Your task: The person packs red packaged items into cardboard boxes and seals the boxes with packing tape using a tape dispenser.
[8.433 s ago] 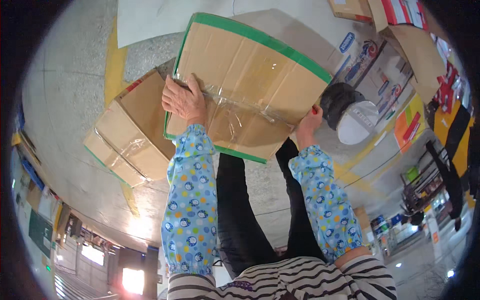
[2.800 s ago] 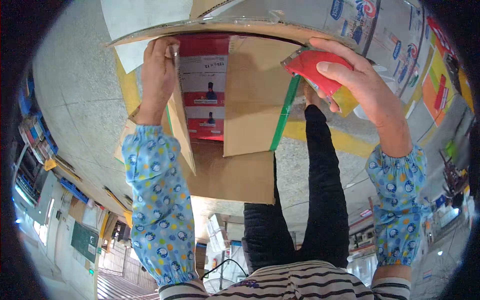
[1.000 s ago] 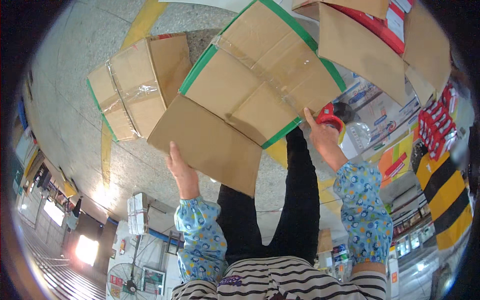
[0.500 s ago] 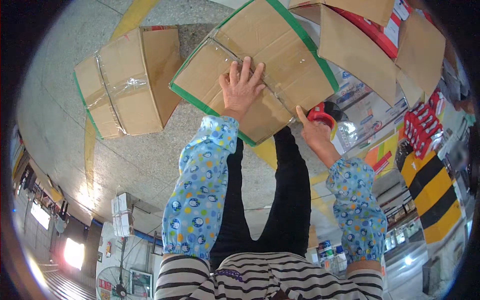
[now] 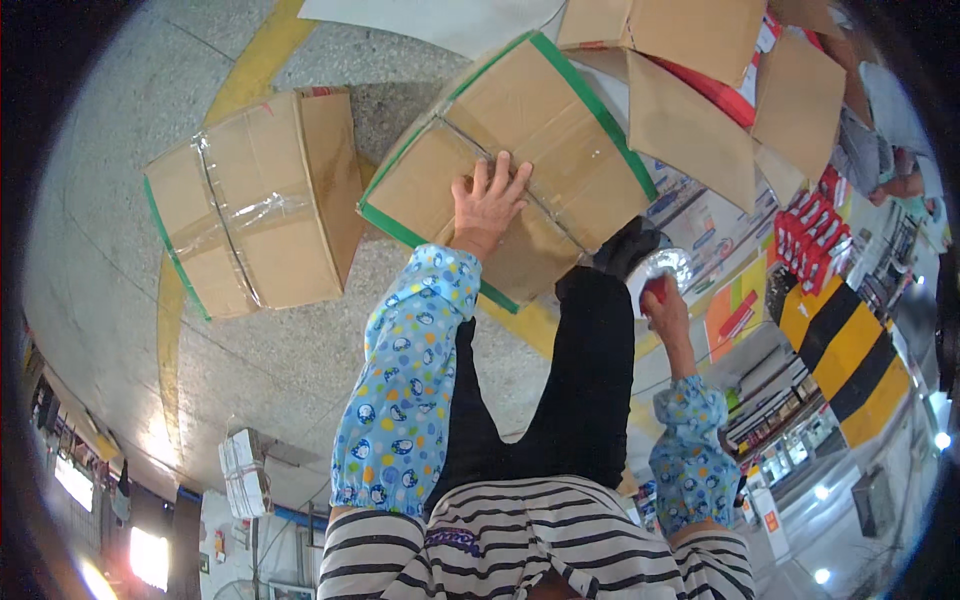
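While the left hand (image 5: 488, 205) lies spread on top, gripping nothing, the brown cardboard box (image 5: 580, 150) sits before the person's legs (image 5: 590, 350), right of a second, tape-crossed box (image 5: 265, 165). Green strips (image 5: 597, 114) edge its lightly creased top, and a dark seam (image 5: 555, 216) slants across it. The right hand (image 5: 670, 312), fingers curled, holds something red (image 5: 655, 288).

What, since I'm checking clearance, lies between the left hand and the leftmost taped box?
In the head view, the left part of the green-edged box under the left hand; any gap beyond it is unclear.
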### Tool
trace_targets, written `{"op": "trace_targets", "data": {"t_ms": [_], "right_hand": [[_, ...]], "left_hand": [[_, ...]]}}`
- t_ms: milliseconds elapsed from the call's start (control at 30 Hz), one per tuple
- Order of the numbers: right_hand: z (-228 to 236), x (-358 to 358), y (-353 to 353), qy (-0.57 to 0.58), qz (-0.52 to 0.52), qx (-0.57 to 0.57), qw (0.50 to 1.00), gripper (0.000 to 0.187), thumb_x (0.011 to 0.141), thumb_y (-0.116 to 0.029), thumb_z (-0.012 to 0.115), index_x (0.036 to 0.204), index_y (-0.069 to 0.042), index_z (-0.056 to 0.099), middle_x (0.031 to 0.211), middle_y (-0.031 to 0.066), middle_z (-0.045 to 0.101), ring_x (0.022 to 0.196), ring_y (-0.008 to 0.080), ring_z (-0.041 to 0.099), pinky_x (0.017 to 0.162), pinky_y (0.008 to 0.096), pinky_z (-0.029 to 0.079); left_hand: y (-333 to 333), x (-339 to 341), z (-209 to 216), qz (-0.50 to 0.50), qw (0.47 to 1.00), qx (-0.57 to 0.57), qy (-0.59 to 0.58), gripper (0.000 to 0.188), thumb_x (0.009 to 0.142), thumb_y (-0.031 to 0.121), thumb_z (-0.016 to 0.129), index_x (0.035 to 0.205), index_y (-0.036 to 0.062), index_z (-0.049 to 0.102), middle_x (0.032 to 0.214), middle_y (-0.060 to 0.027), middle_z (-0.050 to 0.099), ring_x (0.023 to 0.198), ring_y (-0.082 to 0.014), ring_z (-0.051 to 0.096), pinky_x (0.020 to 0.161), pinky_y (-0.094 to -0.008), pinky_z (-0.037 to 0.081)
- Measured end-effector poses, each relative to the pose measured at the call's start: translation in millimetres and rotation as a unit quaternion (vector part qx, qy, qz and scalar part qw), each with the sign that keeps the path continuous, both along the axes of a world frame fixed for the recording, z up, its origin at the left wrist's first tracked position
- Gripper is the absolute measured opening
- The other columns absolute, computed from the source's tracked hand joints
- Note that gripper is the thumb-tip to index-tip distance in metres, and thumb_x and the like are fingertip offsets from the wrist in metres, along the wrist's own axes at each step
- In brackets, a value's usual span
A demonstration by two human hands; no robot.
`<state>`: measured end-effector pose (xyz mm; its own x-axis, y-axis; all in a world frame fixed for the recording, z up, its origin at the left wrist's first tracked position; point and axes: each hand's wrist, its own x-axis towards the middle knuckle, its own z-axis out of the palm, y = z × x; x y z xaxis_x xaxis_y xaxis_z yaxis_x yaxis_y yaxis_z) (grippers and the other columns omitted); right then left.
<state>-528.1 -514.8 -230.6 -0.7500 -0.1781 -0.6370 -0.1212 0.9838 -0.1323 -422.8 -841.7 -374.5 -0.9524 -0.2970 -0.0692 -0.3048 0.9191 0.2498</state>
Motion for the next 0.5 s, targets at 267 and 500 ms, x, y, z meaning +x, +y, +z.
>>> {"op": "trace_targets", "data": {"t_ms": [267, 500], "right_hand": [[52.5, -36.2, -20.6, -0.094, -0.315, -0.129, 0.936, 0.051, 0.089, -0.029, 0.055, 0.128, 0.000, 0.043, 0.084, 0.0146, 0.063, 0.065, 0.0200, 0.062, 0.056, 0.0313, 0.051], [82.2, -46.9, -161.2, -0.281, -0.316, -0.318, 0.849, 0.039, 0.093, -0.014, 0.050, 0.130, -0.005, 0.044, 0.105, 0.0106, 0.060, 0.084, 0.0173, 0.061, 0.072, 0.0284, 0.050]], "left_hand": [[3.2, -9.7, 3.3, 0.004, 0.999, 0.038, 0.000, 0.068, 0.075, 0.043, 0.065, 0.136, 0.0290, 0.038, 0.139, -0.0005, 0.034, 0.122, -0.0259, 0.034, 0.083, -0.0494, 0.037], [-13.4, -0.3, 10.9, 0.037, 0.989, 0.134, 0.051, 0.049, 0.078, 0.030, 0.064, 0.124, 0.0202, 0.051, 0.130, -0.0010, 0.042, 0.116, -0.0239, 0.039, 0.084, -0.0438, 0.038]]}}
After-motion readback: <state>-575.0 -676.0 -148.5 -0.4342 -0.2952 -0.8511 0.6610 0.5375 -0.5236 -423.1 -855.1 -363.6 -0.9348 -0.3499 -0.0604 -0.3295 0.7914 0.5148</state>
